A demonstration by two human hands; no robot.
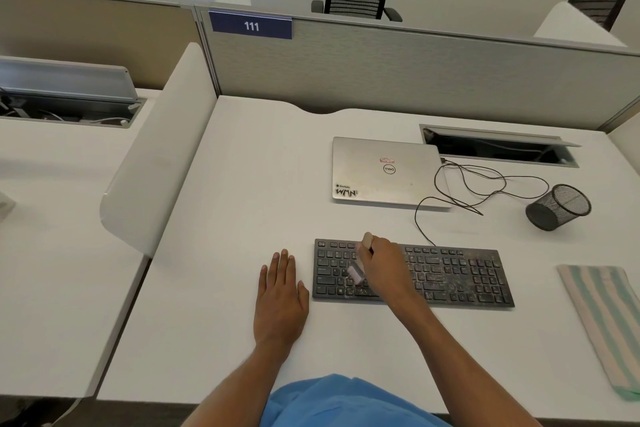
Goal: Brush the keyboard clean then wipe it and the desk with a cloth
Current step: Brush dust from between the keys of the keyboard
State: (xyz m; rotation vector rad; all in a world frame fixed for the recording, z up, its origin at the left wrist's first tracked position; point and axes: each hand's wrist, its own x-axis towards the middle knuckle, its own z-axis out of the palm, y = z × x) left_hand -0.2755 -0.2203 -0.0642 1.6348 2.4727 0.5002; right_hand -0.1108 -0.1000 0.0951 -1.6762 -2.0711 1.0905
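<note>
A black keyboard (457,274), speckled with pale dust, lies on the white desk (235,204) in front of me. My right hand (386,265) grips a small brush (358,272) by its pale handle, with the bristles down on the keys of the keyboard's left half. Flat on the desk just left of the keyboard rests my left hand (281,291), fingers straight, holding nothing. A striped green and cream cloth (606,319) lies at the desk's right edge, apart from both hands.
A closed silver laptop (384,172) sits behind the keyboard, its black cable (485,187) looping toward the keyboard. A black mesh pen cup (557,206) lies tipped at the right. An open cable tray (498,146) and a grey partition (415,66) line the back.
</note>
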